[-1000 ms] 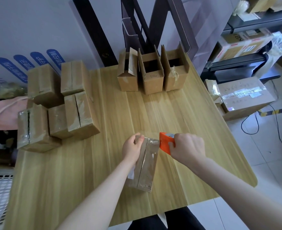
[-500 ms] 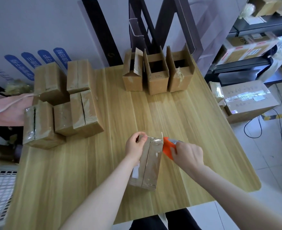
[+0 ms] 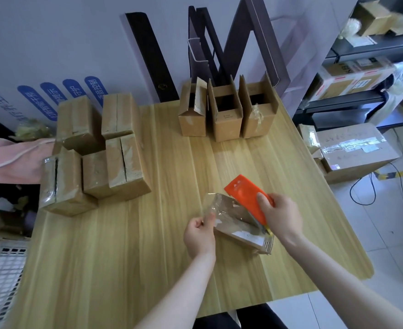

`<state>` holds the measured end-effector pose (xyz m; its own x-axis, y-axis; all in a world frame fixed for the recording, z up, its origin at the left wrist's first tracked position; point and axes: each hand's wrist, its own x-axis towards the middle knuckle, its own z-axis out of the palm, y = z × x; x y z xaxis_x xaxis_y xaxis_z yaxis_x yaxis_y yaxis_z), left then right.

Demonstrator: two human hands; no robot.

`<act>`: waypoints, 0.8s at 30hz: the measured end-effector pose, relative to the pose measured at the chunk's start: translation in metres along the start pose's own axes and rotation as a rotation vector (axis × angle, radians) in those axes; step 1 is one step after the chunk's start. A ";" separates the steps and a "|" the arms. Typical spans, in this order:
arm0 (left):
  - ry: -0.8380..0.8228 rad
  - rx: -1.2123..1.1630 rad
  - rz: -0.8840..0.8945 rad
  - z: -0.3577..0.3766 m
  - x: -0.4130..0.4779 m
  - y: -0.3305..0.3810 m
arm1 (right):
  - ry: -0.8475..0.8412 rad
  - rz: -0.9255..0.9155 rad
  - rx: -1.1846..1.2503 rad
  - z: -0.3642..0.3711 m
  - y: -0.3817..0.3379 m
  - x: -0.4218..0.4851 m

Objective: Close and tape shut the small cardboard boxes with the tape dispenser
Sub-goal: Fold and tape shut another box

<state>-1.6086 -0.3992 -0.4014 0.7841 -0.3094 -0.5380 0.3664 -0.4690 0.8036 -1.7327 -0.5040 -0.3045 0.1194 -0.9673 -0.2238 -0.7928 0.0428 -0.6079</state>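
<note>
A small cardboard box [image 3: 237, 222], shiny with clear tape, lies on its side near the front of the wooden table [image 3: 148, 245]. My left hand [image 3: 199, 232] pinches its left end, where loose tape sticks up. My right hand [image 3: 280, 216] grips an orange tape dispenser [image 3: 245, 194] held flat over the right part of the box. Three open small boxes [image 3: 226, 112] stand in a row at the table's far edge. Several taped boxes [image 3: 96, 150] are stacked at the left.
Dark boards [image 3: 219, 48] lean on the wall behind the open boxes. A shelf with cartons [image 3: 352, 77] and a large carton on the floor [image 3: 354, 148] are to the right. A white crate [image 3: 1, 281] sits at the lower left, pink cloth [image 3: 13, 157] at the left.
The box has gone from standing on end to lying on its side. The dispenser moved from the box's top right edge to over its length. My left hand slid to the box's left end.
</note>
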 end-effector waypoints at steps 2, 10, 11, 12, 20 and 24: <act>-0.024 0.104 0.079 -0.003 0.009 0.004 | -0.009 0.038 0.037 0.008 0.007 0.001; -0.223 0.680 0.577 0.012 0.056 0.052 | -0.002 0.034 0.064 0.009 0.011 0.003; -0.248 0.740 0.571 0.015 0.058 0.053 | -0.004 0.034 0.060 0.009 0.011 0.004; -0.270 0.778 0.561 0.017 0.061 0.053 | -0.005 0.033 0.058 0.009 0.011 0.004; -0.547 0.296 0.211 0.027 0.066 0.042 | 0.001 0.025 0.104 0.014 0.016 0.008; -0.641 0.236 0.066 0.028 0.066 0.047 | 0.002 0.025 0.131 0.014 0.016 0.008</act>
<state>-1.5534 -0.4644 -0.4066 0.3232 -0.7382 -0.5921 0.1520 -0.5771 0.8024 -1.7362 -0.5074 -0.3264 0.0991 -0.9660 -0.2387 -0.7107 0.0992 -0.6965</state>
